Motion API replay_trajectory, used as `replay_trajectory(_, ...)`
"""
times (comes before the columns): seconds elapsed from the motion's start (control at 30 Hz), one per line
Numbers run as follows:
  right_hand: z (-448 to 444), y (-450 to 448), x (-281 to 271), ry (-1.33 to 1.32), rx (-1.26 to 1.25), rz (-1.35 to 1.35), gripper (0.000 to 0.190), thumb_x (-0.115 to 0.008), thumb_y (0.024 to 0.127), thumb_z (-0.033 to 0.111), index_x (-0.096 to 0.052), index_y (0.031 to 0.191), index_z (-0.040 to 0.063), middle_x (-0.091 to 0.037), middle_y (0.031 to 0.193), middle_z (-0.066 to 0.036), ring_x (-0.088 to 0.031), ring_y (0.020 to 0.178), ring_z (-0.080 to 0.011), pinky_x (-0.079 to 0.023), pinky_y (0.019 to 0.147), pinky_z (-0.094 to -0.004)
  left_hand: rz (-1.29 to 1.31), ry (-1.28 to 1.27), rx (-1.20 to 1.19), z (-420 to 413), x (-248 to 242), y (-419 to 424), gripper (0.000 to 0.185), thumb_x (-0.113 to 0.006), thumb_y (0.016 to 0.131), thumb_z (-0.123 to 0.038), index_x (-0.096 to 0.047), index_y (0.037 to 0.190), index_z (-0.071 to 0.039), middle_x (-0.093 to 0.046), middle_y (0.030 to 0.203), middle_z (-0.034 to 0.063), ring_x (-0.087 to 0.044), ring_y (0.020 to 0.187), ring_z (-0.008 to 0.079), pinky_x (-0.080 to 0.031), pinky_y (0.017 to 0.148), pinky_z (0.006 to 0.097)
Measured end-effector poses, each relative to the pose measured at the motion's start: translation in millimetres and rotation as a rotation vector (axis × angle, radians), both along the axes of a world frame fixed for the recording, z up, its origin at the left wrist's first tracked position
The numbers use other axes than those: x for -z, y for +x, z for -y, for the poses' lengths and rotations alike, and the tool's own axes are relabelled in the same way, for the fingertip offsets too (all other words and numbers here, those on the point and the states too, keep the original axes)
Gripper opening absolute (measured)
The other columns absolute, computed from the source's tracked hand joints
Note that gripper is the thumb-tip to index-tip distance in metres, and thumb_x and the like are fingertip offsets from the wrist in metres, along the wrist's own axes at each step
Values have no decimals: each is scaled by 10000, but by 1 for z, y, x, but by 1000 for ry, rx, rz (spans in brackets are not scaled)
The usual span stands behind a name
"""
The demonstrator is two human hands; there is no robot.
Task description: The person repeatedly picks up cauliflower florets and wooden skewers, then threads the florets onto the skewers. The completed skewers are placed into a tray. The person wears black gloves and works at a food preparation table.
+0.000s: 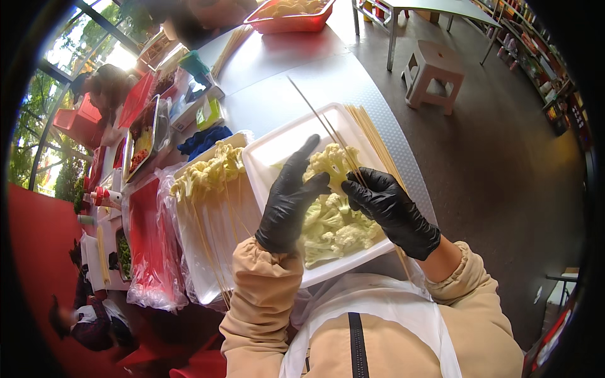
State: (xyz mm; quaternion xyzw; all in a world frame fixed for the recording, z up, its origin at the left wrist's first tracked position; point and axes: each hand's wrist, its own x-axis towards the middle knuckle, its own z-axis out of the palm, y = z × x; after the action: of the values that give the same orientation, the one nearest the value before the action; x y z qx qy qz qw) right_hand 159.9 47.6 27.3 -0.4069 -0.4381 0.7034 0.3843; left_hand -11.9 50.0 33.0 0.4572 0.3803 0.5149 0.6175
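My left hand (pixel 292 198), in a black glove, is raised over a white plastic tray (pixel 262 137) with its fingers and thumb apart. A large cauliflower floret (pixel 331 160) is beside its thumb; whether they touch is hard to tell. My right hand (pixel 387 203), also gloved in black, pinches thin bamboo skewers (pixel 312 109) that slant up and left across this floret. Whether a skewer pierces it cannot be seen. Loose cauliflower florets (pixel 338 231) lie in the tray below my hands.
Bare skewers (pixel 375 137) lie along the tray's right side. To the left, a second tray (pixel 208 279) holds skewered cauliflower (pixel 210 172). Beyond are a blue cloth (pixel 203 141), a red basket (pixel 290 19) and a metal tray of food (pixel 142 141). A plastic stool (pixel 435 71) stands on the floor; other people are nearby.
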Motion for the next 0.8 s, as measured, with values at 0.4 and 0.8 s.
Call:
replay_trajectory(0.4,21,-26,8,92,64,68,250,-486,942,215,-610,1040,21,-442,646,65,-376,551,-13,-312,496,-172,329,-38,-219,22,43,4,391,-453,946,-226,-416,1236,34,-572,1093,143,-563,994,185,-470,845,325)
replay_trajectory(0.8,70,0,31,308,-196,343,386,-482,906,45,-448,1291,39,-442,554,-5,-406,535,-44,-371,507,-222,593,-55,-452,13,46,-35,426,-486,923,-336,-460,1218,-29,-575,1055,92,-579,825,108,-504,661,204)
